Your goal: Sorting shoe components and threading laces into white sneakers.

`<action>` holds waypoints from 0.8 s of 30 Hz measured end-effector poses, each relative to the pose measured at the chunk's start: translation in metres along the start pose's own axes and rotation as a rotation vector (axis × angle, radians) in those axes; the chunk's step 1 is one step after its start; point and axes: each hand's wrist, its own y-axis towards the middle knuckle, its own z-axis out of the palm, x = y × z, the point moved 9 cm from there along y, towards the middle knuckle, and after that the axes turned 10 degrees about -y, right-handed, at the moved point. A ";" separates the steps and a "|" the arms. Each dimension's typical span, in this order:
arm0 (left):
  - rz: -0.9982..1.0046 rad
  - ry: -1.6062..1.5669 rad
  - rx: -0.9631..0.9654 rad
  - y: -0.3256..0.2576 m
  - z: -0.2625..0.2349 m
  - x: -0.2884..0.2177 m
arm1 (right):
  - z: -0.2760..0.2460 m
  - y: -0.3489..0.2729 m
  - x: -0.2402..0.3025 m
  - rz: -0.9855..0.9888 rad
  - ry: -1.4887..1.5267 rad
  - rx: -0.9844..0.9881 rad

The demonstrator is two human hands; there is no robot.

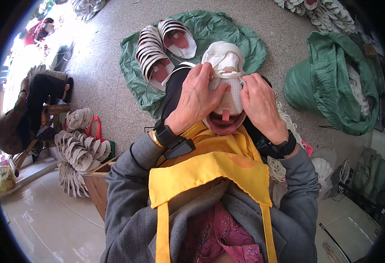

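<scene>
A white sneaker upper [233, 56] lies over my lap, toe pointing away from me. Its mesh tongue [231, 90] carries a pink tab, and the opening nearest me shows a pink lining. My left hand [197, 97] is closed at the left eyelet edge, thumb across the tongue. From its fingertips a white shoelace [184, 64] loops out to the left. My right hand [263, 105] pinches at the right eyelet edge, where a small white end, seemingly of the lace, shows between the fingers. Part of the lace crosses the shoe's throat between both hands.
Stacked shoe uppers [150, 51] with pink insides rest on a green sheet [129, 65] ahead. To the right stands a green sack [301, 85] with white pieces inside. Grey-white uppers [79, 149] pile by a wooden box [95, 193] at left. Another person [39, 101] sits at far left.
</scene>
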 end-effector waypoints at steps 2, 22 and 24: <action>-0.025 -0.011 0.001 -0.001 0.000 0.001 | -0.001 -0.003 0.000 0.013 0.010 -0.024; 0.160 0.369 0.271 -0.003 0.027 -0.016 | 0.013 0.011 0.027 -0.243 -0.472 0.180; 0.238 0.491 0.270 -0.003 0.032 -0.019 | 0.008 0.014 0.034 -0.305 -0.501 0.138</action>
